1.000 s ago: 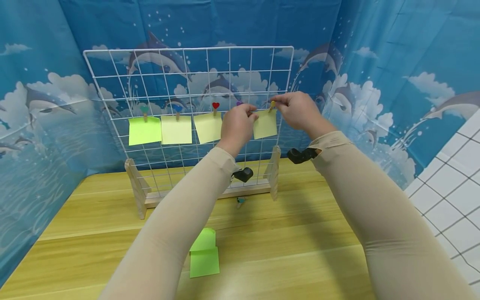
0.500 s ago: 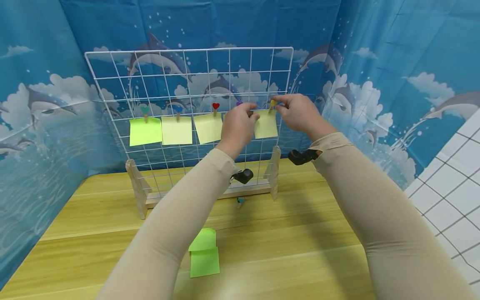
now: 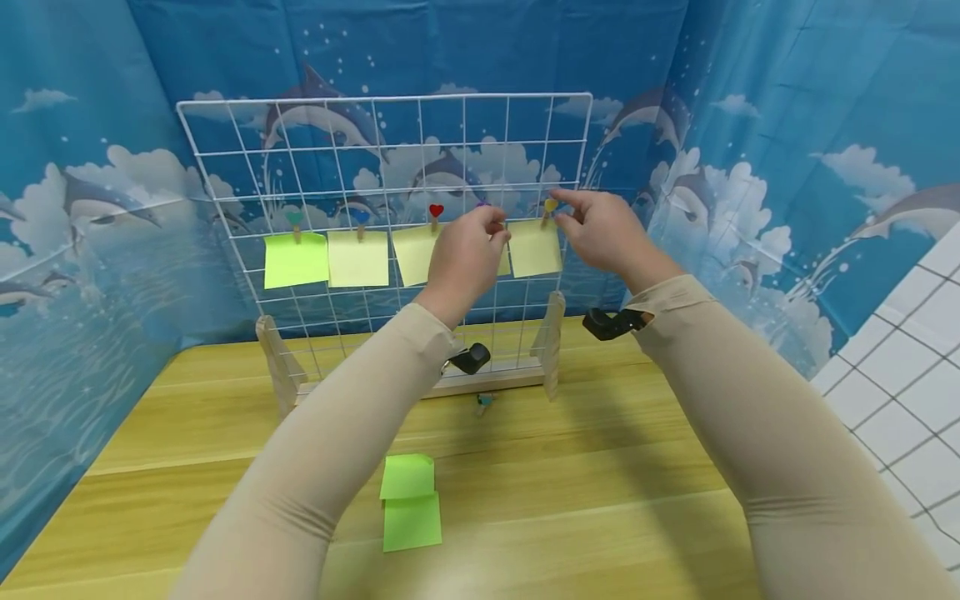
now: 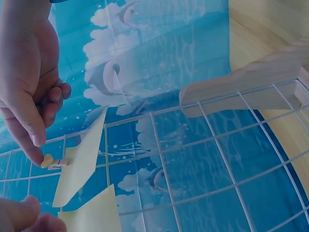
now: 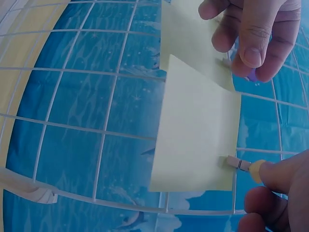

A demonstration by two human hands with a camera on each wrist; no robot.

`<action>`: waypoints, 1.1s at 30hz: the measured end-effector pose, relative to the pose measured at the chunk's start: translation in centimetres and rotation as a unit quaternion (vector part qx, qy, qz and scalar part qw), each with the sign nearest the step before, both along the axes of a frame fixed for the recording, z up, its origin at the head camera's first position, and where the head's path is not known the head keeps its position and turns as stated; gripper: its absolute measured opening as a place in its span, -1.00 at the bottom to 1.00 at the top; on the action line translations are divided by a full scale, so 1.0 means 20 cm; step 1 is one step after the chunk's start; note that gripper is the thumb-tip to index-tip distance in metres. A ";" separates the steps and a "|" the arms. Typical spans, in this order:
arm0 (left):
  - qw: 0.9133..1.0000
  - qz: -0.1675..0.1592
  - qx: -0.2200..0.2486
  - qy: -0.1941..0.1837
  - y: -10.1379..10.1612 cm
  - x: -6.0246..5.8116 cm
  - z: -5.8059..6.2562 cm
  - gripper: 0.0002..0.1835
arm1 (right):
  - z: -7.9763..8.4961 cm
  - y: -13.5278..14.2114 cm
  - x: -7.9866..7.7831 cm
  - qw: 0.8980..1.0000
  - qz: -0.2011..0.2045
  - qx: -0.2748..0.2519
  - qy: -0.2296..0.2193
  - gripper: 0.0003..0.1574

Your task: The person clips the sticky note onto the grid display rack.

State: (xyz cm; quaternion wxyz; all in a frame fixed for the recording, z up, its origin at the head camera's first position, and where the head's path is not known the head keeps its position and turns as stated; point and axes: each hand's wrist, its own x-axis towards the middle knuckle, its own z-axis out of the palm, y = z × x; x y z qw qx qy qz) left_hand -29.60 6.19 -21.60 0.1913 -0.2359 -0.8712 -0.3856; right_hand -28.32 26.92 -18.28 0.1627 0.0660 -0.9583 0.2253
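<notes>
The rightmost pale yellow sticky note (image 3: pixel 535 250) hangs from a white wire grid, held by a wooden clothespin with a yellow heart (image 3: pixel 551 206). My right hand (image 3: pixel 611 233) is at this heart, index fingertip against it; in the left wrist view the thumb stands a little apart from it. My left hand (image 3: pixel 465 254), fingers loosely bent and holding nothing, is left of that note. It covers much of the neighbouring note, whose purple clothespin (image 5: pixel 251 76) shows behind its fingers in the right wrist view.
The wire grid (image 3: pixel 465 143) stands on wooden feet. Further left hang notes on red (image 3: pixel 437 211), blue (image 3: pixel 361 217) and green clothespins (image 3: pixel 294 218). A loose teal clothespin (image 3: pixel 485 401) and green sticky notes (image 3: pixel 412 523) lie on the wooden table (image 3: pixel 585 517).
My left hand has moved left, off the edge of the rightmost note. My right finger and thumb have spread from the yellow heart, and the clothespin stays on the note.
</notes>
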 end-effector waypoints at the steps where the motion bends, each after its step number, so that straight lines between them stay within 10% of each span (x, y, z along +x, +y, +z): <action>1: 1.000 -0.001 -0.004 0.004 -0.01 0.00 0.00 -0.65 | -0.01 0.00 0.01 1.000 0.000 0.002 0.005 -0.36; 16: 0.991 -0.041 -0.106 0.070 -0.20 0.10 -0.03 -0.58 | -0.10 -0.08 0.10 0.996 0.045 -0.020 0.078 -0.42; 33: 0.967 -0.051 -0.207 0.142 -0.45 0.17 -0.18 -0.52 | -0.24 -0.20 0.20 0.994 0.090 0.020 0.059 -0.42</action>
